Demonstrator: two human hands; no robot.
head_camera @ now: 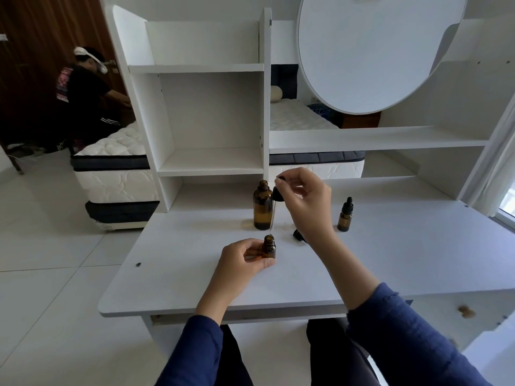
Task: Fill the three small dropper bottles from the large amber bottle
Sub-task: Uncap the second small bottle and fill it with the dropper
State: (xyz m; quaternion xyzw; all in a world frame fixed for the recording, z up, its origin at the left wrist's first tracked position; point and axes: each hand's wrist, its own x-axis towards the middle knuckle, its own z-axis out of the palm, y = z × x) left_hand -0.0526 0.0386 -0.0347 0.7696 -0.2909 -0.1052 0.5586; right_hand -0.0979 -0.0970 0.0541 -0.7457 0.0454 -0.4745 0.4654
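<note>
Amber bottle point(262, 208), the large one, stands uncapped at the back of the white bench point(195, 280), and the right hand point(302, 203) holds its dropper point(277, 195) just beside the neck, fingers point(287, 181) pinched on the black bulb, glass pipette hanging down alongside the bottle. Whether the pipette carries liquid is too fine to tell. Nearer the front edge, the left hand point(242, 260) grips an open small dropper bottle point(269, 246), fingers wrapped round its body, keeping it upright on the bench. So the step in hand looks like the transfer: a draw from the big bottle, headed for the small one. A loose black cap point(298, 235) lies between them, partly behind the right wrist. Another small bottle point(345, 217), capped, waits off to the right; a third I cannot find. Next move calls for carrying the pipette tip down over that narrow mouth, centring it, then squeezing gently while the left hand keeps the bottle from tipping.
</note>
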